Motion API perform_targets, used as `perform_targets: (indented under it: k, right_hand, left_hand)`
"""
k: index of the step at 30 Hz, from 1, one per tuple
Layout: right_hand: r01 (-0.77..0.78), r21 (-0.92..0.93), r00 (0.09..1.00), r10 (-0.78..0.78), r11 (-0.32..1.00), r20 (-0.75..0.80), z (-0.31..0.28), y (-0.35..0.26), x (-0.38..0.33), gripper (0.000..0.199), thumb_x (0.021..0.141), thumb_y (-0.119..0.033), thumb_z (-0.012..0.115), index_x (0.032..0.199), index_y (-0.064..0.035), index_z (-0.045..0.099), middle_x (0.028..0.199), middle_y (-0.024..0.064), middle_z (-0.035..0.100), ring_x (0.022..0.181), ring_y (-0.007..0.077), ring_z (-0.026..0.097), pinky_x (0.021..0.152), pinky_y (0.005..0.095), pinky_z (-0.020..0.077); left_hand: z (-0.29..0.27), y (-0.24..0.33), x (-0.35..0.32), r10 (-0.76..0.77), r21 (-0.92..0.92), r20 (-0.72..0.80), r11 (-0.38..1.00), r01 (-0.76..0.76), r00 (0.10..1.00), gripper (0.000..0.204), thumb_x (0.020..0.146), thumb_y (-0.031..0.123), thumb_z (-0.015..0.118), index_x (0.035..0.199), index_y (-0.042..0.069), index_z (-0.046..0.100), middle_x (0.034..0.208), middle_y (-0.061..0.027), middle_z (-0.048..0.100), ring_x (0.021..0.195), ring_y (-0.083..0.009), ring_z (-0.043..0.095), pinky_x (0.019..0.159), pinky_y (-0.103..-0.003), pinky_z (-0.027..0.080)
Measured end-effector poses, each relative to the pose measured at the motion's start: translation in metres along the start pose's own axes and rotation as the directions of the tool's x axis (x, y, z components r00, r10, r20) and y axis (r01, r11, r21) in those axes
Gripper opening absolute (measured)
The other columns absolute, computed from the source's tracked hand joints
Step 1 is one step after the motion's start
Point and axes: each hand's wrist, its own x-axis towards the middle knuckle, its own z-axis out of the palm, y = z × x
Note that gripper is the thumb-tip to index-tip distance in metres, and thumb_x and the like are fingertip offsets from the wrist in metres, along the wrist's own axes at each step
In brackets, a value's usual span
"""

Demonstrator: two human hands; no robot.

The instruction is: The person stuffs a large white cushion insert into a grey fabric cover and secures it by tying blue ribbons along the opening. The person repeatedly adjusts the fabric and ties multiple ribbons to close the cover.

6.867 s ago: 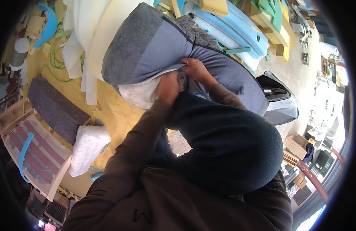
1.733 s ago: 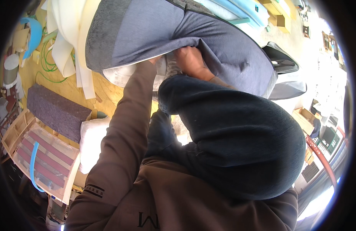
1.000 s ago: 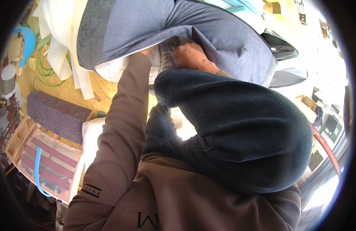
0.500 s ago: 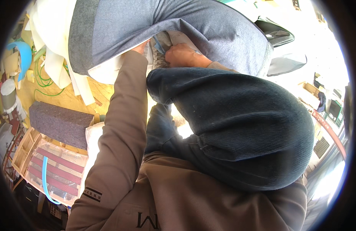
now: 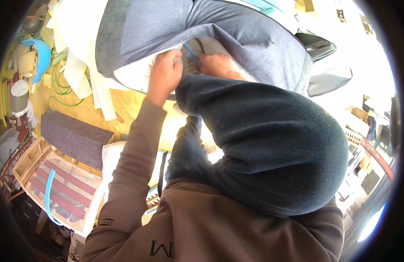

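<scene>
A large blue-grey fabric cover [image 5: 254,48] with a darker grey end panel lies ahead of me, its near edge gaping. White padding [image 5: 138,72] shows in the gap. My left hand [image 5: 165,76] is at the left side of this opening, fingers curled in by the padding; what they pinch is hidden. Inside the gap, my right hand [image 5: 219,66] has its fingers bent, slightly blurred, beside a narrow blue strip [image 5: 190,50]. Between the hands is a greyish shoe [image 5: 191,67], partly hidden by my raised, dark-trousered knee [image 5: 276,139].
To the left, a dark grey foam block [image 5: 75,135] lies beside a wooden frame [image 5: 25,168] with reddish webbing strips and a curved blue strip [image 5: 48,196]. Foam offcuts, a green cord [image 5: 58,85] and a curved blue piece [image 5: 41,56] lie farther off.
My left hand has come back out of the opening into view, with the forearm shifted left. My right hand remains in the gap. The whole view has shifted slightly.
</scene>
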Motion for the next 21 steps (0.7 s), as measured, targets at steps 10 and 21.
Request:
perform_targets:
  k: [10, 21]
  right_hand:
    - [-0.353, 0.935, 0.934, -0.064, -0.02, 0.351, -0.096, -0.085, -0.136, 0.022, 0.103, -0.022, 0.068, 0.092, -0.0039, 0.074, 0.087, 0.0041, 0.072, 0.08, 0.0146, 0.064, 0.084, 0.0273, 0.0511]
    - [-0.257, 0.845, 0.852, -0.302, 0.468, 0.427, -0.046, -0.071, -0.201, 0.022, 0.098, -0.008, 0.074, 0.117, 0.0029, 0.073, 0.112, 0.0108, 0.072, 0.105, 0.0201, 0.069, 0.099, 0.0304, 0.0523]
  left_hand:
    - [-0.009, -0.058, -0.014, -0.01, 0.028, 0.11, 1.0, 0.007, 0.994, 0.061, 0.088, -0.009, 0.044, 0.145, 0.005, 0.058, 0.145, -0.0256, 0.061, 0.137, -0.0426, 0.055, 0.116, -0.046, 0.043]
    - [-0.023, -0.081, 0.008, -0.081, -0.007, 0.244, 0.996, 0.085, 0.966, 0.052, 0.099, 0.006, 0.047, 0.15, 0.011, 0.058, 0.153, -0.018, 0.059, 0.143, -0.0341, 0.055, 0.119, -0.037, 0.039]
